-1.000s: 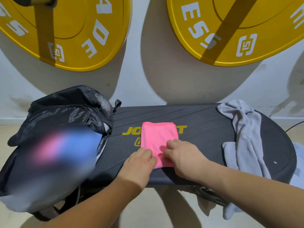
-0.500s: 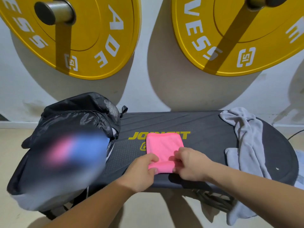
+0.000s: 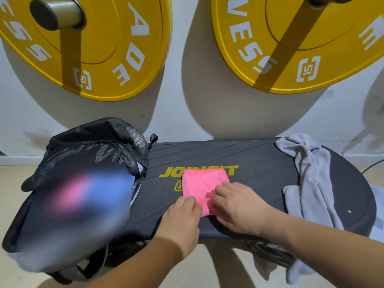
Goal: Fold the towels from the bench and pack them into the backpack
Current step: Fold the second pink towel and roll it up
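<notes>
- Left hand (image 3: pixel 181 218): fingers curled on the near-left corner of the pink towel (image 3: pixel 202 182).
- Right hand (image 3: pixel 239 208): bent fingers rest on its near-right part; grip cannot be determined.
- Towel location: mid-bench (image 3: pixel 259 163), right of backpack (image 3: pixel 89 152).

pink towel (image 3: pixel 204 187): fluffy cloth | bench (image 3: pixel 259 163): matt, textured, perhaps plastic | backpack (image 3: pixel 93 146): glossy fabric

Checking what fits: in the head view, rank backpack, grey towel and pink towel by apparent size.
backpack
grey towel
pink towel, folded
The grey towel is crumpled, so its spread size is unsure.
</notes>
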The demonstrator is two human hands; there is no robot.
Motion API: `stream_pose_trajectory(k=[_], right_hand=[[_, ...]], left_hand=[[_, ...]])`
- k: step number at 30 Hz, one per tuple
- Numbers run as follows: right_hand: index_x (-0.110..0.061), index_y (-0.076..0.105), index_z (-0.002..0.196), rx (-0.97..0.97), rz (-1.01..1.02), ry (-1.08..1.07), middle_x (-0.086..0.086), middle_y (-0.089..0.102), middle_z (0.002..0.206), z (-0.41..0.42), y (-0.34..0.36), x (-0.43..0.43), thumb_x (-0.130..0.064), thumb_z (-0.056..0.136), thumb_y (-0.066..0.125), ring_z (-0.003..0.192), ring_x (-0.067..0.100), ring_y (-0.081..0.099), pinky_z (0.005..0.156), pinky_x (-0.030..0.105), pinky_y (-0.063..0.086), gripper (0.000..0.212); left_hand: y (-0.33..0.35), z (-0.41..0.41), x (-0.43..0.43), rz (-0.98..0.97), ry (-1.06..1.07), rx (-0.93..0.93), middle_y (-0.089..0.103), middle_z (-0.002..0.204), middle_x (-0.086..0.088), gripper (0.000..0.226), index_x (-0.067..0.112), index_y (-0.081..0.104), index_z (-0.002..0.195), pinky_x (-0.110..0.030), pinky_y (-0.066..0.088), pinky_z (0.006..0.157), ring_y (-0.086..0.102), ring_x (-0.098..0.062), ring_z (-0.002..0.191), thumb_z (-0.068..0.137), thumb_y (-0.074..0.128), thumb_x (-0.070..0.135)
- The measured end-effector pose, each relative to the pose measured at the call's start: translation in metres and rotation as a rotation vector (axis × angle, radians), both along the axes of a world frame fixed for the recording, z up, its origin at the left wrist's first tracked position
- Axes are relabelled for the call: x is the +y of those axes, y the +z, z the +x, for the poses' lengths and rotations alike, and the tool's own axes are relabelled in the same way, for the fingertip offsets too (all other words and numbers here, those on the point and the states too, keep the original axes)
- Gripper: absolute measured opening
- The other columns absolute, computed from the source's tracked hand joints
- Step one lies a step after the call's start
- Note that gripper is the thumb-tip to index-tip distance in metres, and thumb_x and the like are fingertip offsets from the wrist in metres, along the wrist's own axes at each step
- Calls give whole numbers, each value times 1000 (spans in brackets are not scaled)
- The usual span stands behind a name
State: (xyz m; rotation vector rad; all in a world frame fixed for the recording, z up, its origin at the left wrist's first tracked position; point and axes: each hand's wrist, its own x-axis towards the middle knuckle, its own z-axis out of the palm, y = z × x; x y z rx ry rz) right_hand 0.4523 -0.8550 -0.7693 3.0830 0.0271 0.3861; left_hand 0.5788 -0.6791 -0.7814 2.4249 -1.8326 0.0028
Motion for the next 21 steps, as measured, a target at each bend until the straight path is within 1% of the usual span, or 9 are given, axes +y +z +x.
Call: stream_pose_trajectory(k=[2,5,7,9,12,15,16,18,21], right_hand=[[-19,63,90,43,-49,-10,1,56,87,-4,-3,-2,-48,83,62,74,24,51,61,36,43,30],[-21,64,101,107,-52,-104,-1,58,92,-2,-5,-6,-41,83,64,79,24,56,62,36,47,27],[-22,63,104,182,71,-179,-1,59,96,1,-2,-7,-36,83,60,86,25,58,69,38,51,26],[-25,62,113,217,307,-251,-3,63,105,4,6,-8,-34,83,56,98,23,60,81,38,53,32],[-31,60,108,281,717,-387,-14,65,98,10,15,-17,-29,88,63,94,13,63,83,22,50,20],[-30,56,93,215,813,-452,-11,56,90,15,15,-22,-28,88,74,77,6,56,66,6,40,19],[-29,56,92,186,811,-473,-10,55,91,16,12,-23,-30,87,75,77,5,54,65,7,39,20],[-28,57,91,158,774,-498,-10,54,91,15,10,-22,-34,88,74,80,8,54,68,15,40,19],[-25,62,93,56,366,-409,-5,55,92,14,5,-18,-46,96,54,87,19,58,66,33,48,22]], left_hand=[[-3,6,2,26,51,26,52,123,3,40,24,53,126,-39,52,86,50,-25,109,87,52,15],[-3,13,0,18,80,87,49,128,6,46,28,48,135,-40,50,89,46,-23,114,93,49,9],[0,16,-1,-21,125,212,54,126,5,46,27,53,136,-42,49,94,49,-24,113,93,50,8],[6,21,-3,-64,241,433,61,126,3,43,24,59,135,-32,45,100,55,-22,114,94,54,13],[19,23,-9,-66,491,846,68,91,1,26,20,71,109,-31,52,83,63,-21,84,88,61,8],[24,25,-14,-123,743,1118,63,76,-7,10,10,69,91,-35,57,67,60,-25,62,84,66,3],[23,28,-14,-144,741,1041,64,77,-6,10,12,67,89,-35,57,69,62,-26,65,81,70,7],[18,35,-12,-157,596,678,62,86,1,13,19,66,89,-34,55,76,64,-25,80,79,73,16],[16,27,-10,-151,177,261,57,100,4,21,23,68,97,-34,50,77,56,-21,96,84,57,11]])
